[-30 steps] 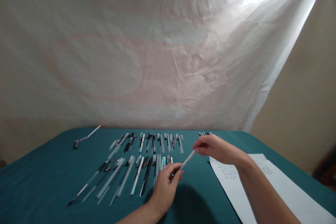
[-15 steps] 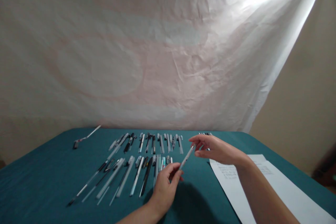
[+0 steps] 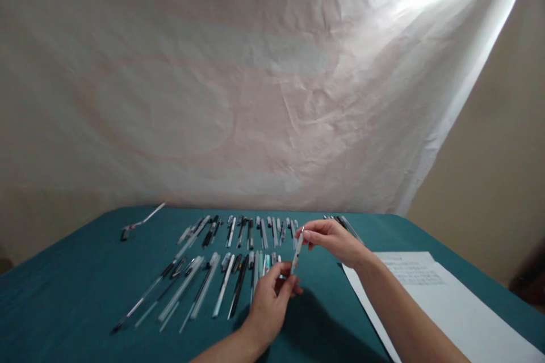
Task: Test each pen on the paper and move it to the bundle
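Observation:
My left hand (image 3: pixel 269 302) grips the lower end of a slim white pen (image 3: pixel 297 252) with small dark marks on its barrel. The pen tilts upward above the green cloth, and my right hand (image 3: pixel 334 241) has thumb and fingertips closed at its upper tip. Just left of my left hand lies a front row of pens, partly taken apart, among them a black pen (image 3: pixel 238 288) and a pale blue-white pen (image 3: pixel 223 289). My left hand hides some pens at that row's right end.
A back row of pens and caps includes a clear one (image 3: pixel 264 233). At far left lies a cap (image 3: pixel 125 234) with a thin white piece. More pens (image 3: pixel 348 226) are grouped at back right. White paper sheets (image 3: pixel 451 306) with writing lie at right. A pale sheet (image 3: pixel 255 96) hangs behind.
My right hand has moved left and down and closed on the pen's upper tip. The pen has turned more upright in my left hand, which has barely moved.

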The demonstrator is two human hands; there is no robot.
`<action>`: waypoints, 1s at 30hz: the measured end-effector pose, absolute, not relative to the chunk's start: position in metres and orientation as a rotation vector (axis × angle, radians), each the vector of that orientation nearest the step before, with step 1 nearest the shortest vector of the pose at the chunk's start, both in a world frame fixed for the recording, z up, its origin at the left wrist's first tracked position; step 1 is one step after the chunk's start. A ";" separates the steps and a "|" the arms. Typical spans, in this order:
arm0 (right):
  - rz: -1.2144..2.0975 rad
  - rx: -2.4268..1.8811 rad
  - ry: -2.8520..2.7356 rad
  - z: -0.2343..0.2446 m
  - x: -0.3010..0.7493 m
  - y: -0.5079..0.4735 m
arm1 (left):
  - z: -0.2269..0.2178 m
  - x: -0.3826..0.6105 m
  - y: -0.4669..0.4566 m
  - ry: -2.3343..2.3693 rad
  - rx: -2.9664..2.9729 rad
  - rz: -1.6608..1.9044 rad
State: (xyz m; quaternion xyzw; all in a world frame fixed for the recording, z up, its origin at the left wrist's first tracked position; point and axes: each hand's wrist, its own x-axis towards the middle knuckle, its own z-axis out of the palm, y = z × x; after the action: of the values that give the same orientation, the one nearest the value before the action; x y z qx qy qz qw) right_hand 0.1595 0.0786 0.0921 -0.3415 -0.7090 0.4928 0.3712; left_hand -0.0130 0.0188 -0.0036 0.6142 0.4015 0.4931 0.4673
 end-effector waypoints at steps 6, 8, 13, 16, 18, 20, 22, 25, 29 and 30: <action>1.339 -0.852 -1.688 0.086 0.155 0.079 | -0.007 -0.013 0.022 0.975 1.481 1.228; 1.381 -0.823 -1.694 0.084 0.154 0.079 | -0.007 -0.013 0.021 0.967 1.482 1.225; 1.279 -0.824 -1.689 0.080 0.149 0.080 | -0.005 -0.012 0.019 0.973 1.487 1.218; 1.262 -0.849 -1.599 0.079 0.145 0.080 | -0.004 -0.012 0.019 0.965 1.493 1.208; 1.321 -0.845 -1.560 0.079 0.145 0.080 | -0.003 -0.012 0.019 0.970 1.488 1.204; 1.412 -0.818 -1.553 0.078 0.146 0.080 | -0.003 -0.012 0.020 0.974 1.482 1.204; 1.443 -0.800 -1.570 0.076 0.147 0.081 | -0.003 -0.011 0.020 0.971 1.477 1.204; 1.351 -0.800 -1.601 0.074 0.146 0.083 | -0.003 -0.011 0.020 0.975 1.464 1.204; 1.281 -0.811 -1.537 0.073 0.144 0.082 | -0.003 -0.011 0.018 0.972 1.451 1.203; 1.307 -0.810 -1.516 0.074 0.144 0.082 | -0.003 -0.011 0.018 0.965 1.452 1.201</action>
State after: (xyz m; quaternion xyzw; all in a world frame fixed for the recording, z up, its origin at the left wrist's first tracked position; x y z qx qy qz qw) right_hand 0.1435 0.0818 0.0738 -0.3306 -0.6192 0.5339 0.4715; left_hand -0.0106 0.0183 -0.0035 0.5977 0.3975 0.4943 0.4903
